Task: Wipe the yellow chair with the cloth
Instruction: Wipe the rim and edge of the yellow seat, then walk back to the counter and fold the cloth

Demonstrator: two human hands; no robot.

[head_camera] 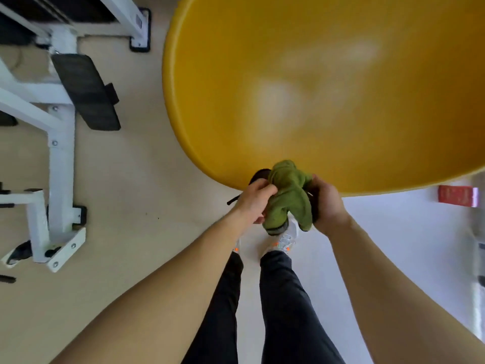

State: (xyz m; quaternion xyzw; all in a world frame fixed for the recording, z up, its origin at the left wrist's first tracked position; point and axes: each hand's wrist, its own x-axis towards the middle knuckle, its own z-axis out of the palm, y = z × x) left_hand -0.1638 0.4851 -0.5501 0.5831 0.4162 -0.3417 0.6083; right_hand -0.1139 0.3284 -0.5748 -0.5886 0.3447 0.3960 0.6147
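2 hands (256,200) (328,206), 1 cloth (287,195), 1 chair (328,88)

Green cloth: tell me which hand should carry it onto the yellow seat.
Probably the right hand: it grips the green cloth nearest the yellow chair. The left hand holds it beside bare floor.

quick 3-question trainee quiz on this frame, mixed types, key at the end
1. True or false: the green cloth lies spread flat on the yellow chair.
2. Which hands hold the cloth? A) left only B) right only C) both
3. What stands on the floor to the person's left?

Key:
1. False; it is bunched at the chair's near edge.
2. C; left hand and right hand.
3. A white metal frame with a black pad.
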